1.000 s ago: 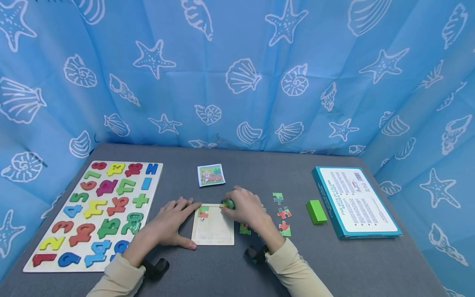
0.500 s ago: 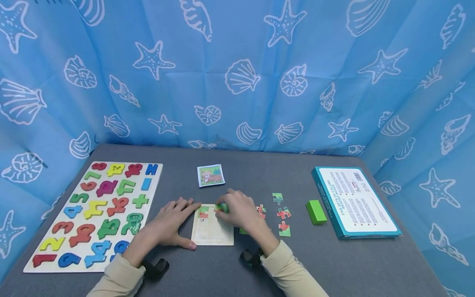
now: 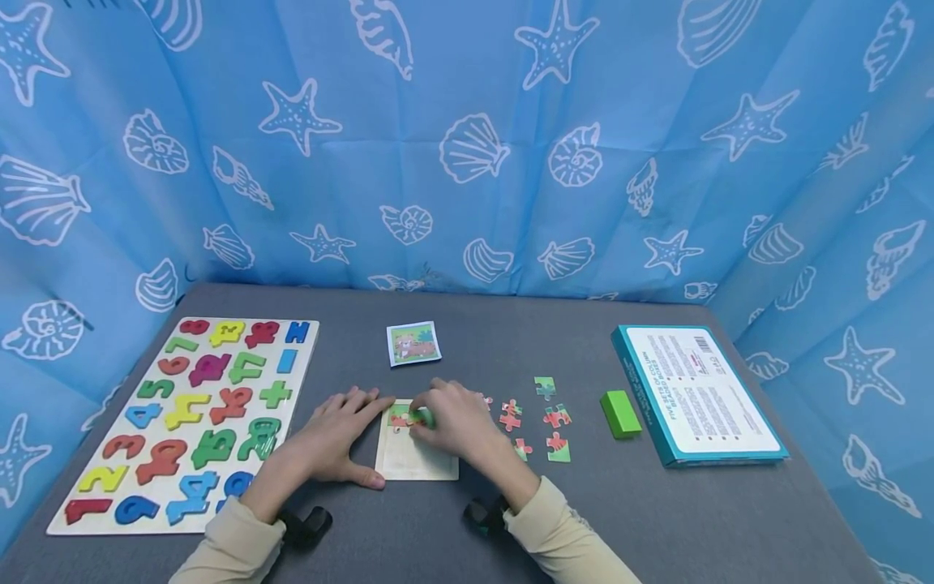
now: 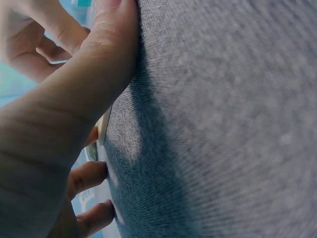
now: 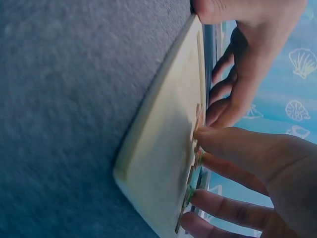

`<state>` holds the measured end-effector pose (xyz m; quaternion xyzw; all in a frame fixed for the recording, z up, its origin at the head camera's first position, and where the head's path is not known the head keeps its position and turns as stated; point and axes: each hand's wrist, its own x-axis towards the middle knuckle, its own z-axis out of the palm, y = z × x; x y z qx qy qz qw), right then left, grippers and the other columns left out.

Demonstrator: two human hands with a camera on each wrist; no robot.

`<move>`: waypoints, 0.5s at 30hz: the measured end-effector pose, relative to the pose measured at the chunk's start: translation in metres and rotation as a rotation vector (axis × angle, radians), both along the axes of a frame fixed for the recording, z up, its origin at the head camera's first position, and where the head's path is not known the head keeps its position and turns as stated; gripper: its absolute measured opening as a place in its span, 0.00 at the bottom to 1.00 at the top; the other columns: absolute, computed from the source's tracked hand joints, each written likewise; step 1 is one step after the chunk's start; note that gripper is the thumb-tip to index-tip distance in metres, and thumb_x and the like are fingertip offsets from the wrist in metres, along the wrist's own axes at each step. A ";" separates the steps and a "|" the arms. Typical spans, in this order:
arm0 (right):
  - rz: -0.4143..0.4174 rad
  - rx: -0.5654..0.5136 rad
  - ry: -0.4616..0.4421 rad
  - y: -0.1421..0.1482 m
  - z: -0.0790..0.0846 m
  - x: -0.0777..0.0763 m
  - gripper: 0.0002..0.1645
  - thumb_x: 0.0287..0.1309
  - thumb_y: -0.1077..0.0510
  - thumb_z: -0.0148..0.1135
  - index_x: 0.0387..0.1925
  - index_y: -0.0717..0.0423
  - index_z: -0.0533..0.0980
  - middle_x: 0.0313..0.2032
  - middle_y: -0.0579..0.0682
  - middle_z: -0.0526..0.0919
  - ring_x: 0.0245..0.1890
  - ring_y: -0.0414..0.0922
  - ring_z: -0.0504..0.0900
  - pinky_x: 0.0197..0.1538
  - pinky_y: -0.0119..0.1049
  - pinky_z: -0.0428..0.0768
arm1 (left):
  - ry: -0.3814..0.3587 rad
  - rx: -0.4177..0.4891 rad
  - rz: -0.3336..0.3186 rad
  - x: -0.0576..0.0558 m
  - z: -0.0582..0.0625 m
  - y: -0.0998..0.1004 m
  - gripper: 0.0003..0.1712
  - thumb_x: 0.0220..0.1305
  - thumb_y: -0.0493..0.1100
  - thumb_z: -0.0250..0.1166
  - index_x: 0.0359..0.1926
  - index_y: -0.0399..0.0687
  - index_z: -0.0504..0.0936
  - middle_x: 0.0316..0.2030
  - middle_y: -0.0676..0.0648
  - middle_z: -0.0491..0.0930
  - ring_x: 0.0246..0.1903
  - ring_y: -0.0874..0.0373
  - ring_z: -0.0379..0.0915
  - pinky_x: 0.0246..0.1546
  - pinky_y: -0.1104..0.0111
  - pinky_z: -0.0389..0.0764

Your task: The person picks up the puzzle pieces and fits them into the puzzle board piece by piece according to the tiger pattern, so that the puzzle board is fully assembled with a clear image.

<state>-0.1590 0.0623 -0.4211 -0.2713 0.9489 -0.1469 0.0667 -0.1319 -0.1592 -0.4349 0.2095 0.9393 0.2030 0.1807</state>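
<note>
A small square wooden puzzle tray lies on the table between the hands. In its upper left corner sits a red and green jigsaw piece. My left hand rests spread on the table, its thumb and fingertips at the tray's left edge. Over the tray's upper part, my right hand pinches a green jigsaw piece, close beside the seated one. In the right wrist view, the thumb and fingertips are low at the tray; the right fingers partly cover the held piece.
Several loose jigsaw pieces lie right of the tray, some hidden by the right arm. A small picture card lies behind it. A number board stands left; a green block and a teal box lie right.
My right hand has moved left across the tray with the green jigsaw piece, up to the seated piece. More loose pieces show behind it. The left hand has stayed in place.
</note>
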 end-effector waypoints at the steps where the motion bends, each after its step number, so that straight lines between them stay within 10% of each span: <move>1: 0.002 0.007 0.003 -0.001 -0.001 0.001 0.14 0.59 0.46 0.73 0.46 0.43 0.88 0.40 0.47 0.84 0.35 0.42 0.77 0.31 0.34 0.72 | 0.001 0.000 0.000 0.000 0.000 0.000 0.65 0.45 0.72 0.77 0.79 0.53 0.59 0.77 0.33 0.58 0.76 0.26 0.49 0.66 0.26 0.55; 15: 0.026 0.035 0.035 -0.005 -0.006 0.005 0.12 0.59 0.46 0.73 0.45 0.41 0.88 0.37 0.45 0.83 0.34 0.42 0.77 0.29 0.32 0.70 | -0.019 0.006 0.005 -0.001 -0.001 -0.001 0.65 0.47 0.72 0.77 0.79 0.53 0.59 0.78 0.33 0.57 0.76 0.26 0.48 0.67 0.26 0.54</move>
